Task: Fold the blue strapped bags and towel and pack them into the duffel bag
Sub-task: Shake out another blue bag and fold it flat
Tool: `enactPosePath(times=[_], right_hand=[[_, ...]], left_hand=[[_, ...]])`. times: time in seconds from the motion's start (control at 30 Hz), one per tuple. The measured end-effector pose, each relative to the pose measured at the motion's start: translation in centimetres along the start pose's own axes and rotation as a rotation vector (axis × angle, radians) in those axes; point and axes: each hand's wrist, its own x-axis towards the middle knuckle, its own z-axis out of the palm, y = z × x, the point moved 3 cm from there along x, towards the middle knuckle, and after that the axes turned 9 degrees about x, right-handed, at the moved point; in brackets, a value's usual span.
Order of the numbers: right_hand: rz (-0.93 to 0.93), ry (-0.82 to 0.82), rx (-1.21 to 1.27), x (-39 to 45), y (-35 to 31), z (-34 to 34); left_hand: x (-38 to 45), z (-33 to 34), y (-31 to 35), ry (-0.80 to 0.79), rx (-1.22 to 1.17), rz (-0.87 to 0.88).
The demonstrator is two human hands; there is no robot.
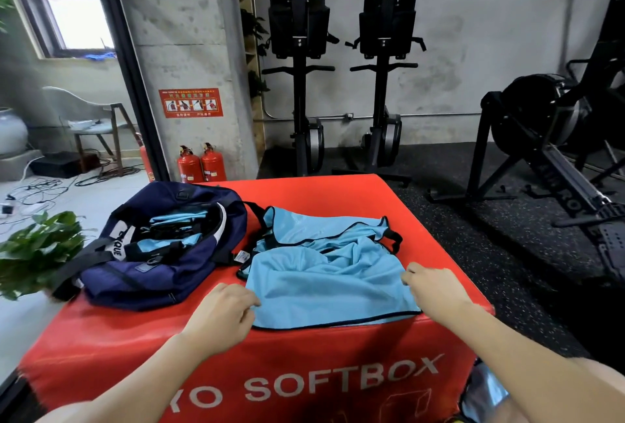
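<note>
Nearest to the camera, a red soft box point(101, 348) with white letters on its front face is seen, and all the task's things are laid on its top. The left hand point(220, 316) is placed at the near left edge of the light blue strapped bag point(324, 287), with its fingers curled and the fabric edge pinched between thumb and fingertips. The right hand point(436, 290) is held at the near right side of the same bag; its fingers are curled down onto the cloth, and the edge seems to be gripped, though the fingertips are partly hidden by the hand itself. The bag is spread flat at its near part, with a dark trim along the near edge, while the far part is wrinkled and bunched. Black straps point(394, 236) are seen at its far right corner, and a small white label point(241, 257) lies at its left side. To the left of it, just beside, the navy duffel bag point(152, 273) is lying open on the box, and light blue cloth with black straps is already seen inside its opening. A green plant point(37, 250) is found left of the box. Farther back, two red fire extinguishers point(201, 165) are standing at a concrete pillar point(182, 33), and black gym machines point(341, 67) are set against the grey wall.
</note>
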Motion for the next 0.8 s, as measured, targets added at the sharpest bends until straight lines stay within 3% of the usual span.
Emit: enactPosePath(times=[0.33,0.57,0.7,0.8], right_hand=[[0.102,0.264,0.495,11.6,-3.7,-1.1],[0.026,0.269,0.735,18.6,-6.0,0.3],[-0.071,0.096,0.682,22.1,-7.4,2.0],[-0.026,0.009,0.657,23.4,-7.5,3.4]], left_hand=[[11.3,2.8,1.4,0.206,-0.229,-0.238],[18.3,7.7,0.9,0.033,-0.333,-0.286],[21.4,10.0,0.2,-0.116,-0.264,-0.303],[22.1,11.5,0.0,-0.235,-0.23,-0.312]])
